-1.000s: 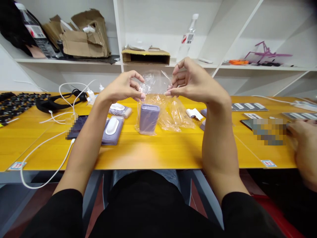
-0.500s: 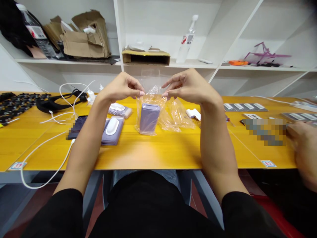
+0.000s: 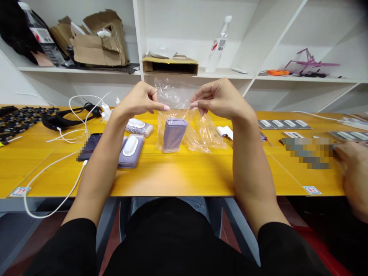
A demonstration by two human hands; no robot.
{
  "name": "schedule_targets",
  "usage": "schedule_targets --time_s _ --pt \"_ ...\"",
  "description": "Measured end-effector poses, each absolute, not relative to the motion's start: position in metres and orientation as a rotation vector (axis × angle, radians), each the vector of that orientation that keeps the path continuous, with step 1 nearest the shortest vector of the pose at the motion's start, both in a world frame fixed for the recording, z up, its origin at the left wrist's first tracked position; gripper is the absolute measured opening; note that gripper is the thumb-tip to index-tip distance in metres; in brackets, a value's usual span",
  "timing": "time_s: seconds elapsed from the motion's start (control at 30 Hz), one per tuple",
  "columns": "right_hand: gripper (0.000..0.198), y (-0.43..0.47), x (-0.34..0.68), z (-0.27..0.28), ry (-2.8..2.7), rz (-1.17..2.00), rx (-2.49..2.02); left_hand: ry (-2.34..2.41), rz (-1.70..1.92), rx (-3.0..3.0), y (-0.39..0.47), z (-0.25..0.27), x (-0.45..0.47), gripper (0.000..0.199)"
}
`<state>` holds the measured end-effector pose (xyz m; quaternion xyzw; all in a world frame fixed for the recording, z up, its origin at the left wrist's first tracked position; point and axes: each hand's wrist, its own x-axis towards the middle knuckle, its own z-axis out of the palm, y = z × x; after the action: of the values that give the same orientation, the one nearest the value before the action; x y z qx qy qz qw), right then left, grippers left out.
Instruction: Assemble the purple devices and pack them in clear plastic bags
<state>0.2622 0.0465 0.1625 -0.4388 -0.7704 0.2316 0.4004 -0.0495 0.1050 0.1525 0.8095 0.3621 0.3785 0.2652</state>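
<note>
A clear plastic bag (image 3: 172, 96) stands upright on the table, its upper part spread between my two hands. Inside it is a purple box-like item (image 3: 174, 135), on end with its top edge facing me. My left hand (image 3: 145, 99) pinches the bag's left side between thumb and fingers. On the opposite side, my right hand (image 3: 214, 99) pinches the bag with fingers bent. Left of the bag lies a purple case (image 3: 132, 155) bearing a white oval piece (image 3: 130, 146). Behind that is a similar wrapped one (image 3: 140, 127). More clear plastic (image 3: 205, 134) lies crumpled to the right.
A phone (image 3: 91, 146) and white cables (image 3: 57, 156) lie at left, near a black headset (image 3: 66, 118). Another person's hand (image 3: 355, 165) is at far right. Shelves behind hold a bottle (image 3: 217, 46) and cardboard boxes (image 3: 97, 46). A strip with white pieces (image 3: 284, 124) lies at right.
The bag's upper part has opened out and risen between my hands. The purple item has shifted slightly and tilts a little. My hands have barely moved.
</note>
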Motion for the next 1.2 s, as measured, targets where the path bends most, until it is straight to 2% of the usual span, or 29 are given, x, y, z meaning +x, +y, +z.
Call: schedule_targets --time_s 0.13,0.33,0.67,1.2 --pt "0.031 0.05 0.262 0.16 -1.926 0.666 -1.071 0.953 1.012 2.148 0.103 0.152 -0.048 0.05" --pt "0.046 0.056 0.256 0.154 -1.956 0.754 -1.05 0.958 1.011 2.144 0.102 0.153 -0.046 0.052" --pt "0.041 0.068 0.251 0.147 -1.915 0.736 -1.018 0.898 0.827 2.129 0.097 0.165 -0.061 0.045" --pt "0.028 0.067 0.255 0.145 -1.85 0.684 -0.991 0.881 0.916 2.11 0.104 0.163 -0.074 0.032"
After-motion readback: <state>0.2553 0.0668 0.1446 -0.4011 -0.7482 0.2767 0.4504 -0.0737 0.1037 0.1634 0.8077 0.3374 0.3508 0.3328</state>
